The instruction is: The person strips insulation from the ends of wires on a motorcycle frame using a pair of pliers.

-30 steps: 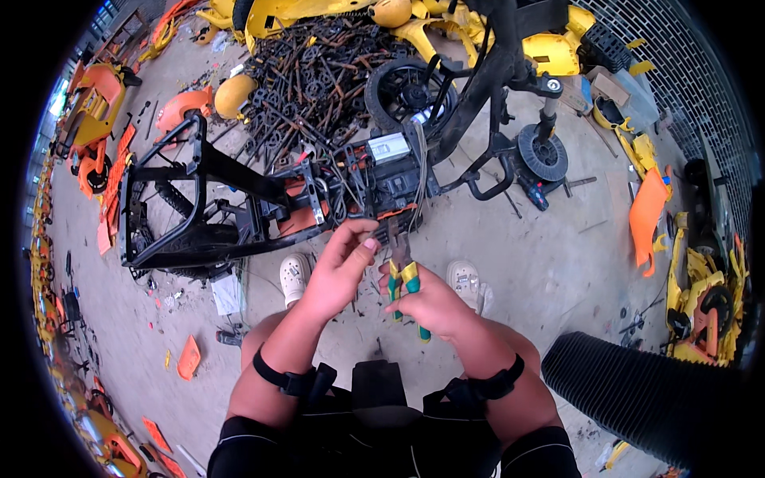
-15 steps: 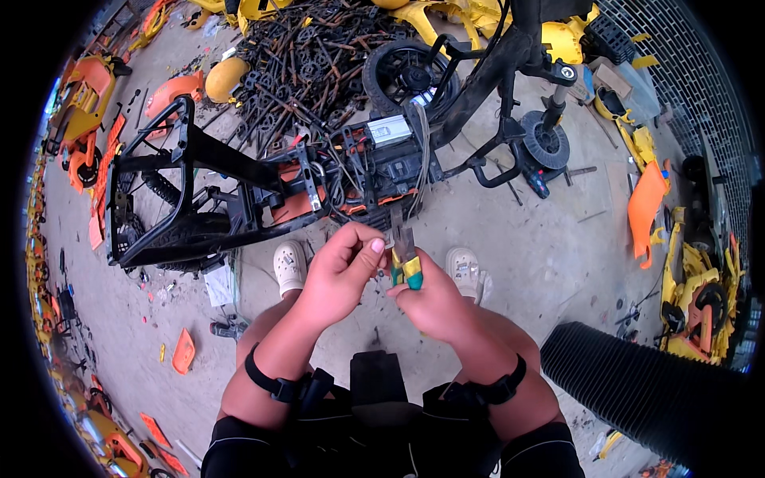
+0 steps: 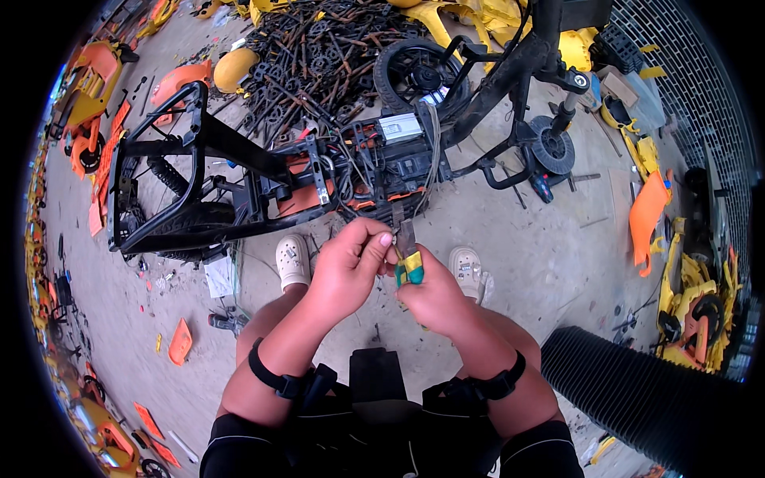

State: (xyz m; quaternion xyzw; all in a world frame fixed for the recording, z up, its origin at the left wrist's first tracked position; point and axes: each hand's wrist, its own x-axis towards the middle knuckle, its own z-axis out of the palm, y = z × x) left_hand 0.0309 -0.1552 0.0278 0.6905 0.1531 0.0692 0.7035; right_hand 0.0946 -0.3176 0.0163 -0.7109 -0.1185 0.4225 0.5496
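In my right hand [image 3: 437, 299], closed around its grips, is a pair of pliers [image 3: 412, 269] with yellow-and-green handles. Its grey metal jaws point away from me, toward a black vehicle frame [image 3: 263, 163]. Just left of the jaws, my left hand [image 3: 348, 263] is closed in a pinch with thumb against forefinger. Something small and metallic shows at those fingertips, too small to name. Beyond both hands lies the middle of the frame, with loose cables, black housings and a silver box [image 3: 400, 127] exposed.
A heap of rusty crank-like metal parts [image 3: 319, 64] lies behind the frame, beside a wheel [image 3: 422, 76]. A ribbed black hose [image 3: 629, 390] runs in at lower right. An orange panel [image 3: 649, 215] and yellow scrap lie farther right. A drill-like tool [image 3: 229, 321] sits near my left leg.
My left fingertips have come closer to the pliers' jaws, and the small metallic piece shows more clearly. The surroundings have shifted slightly right in the view.
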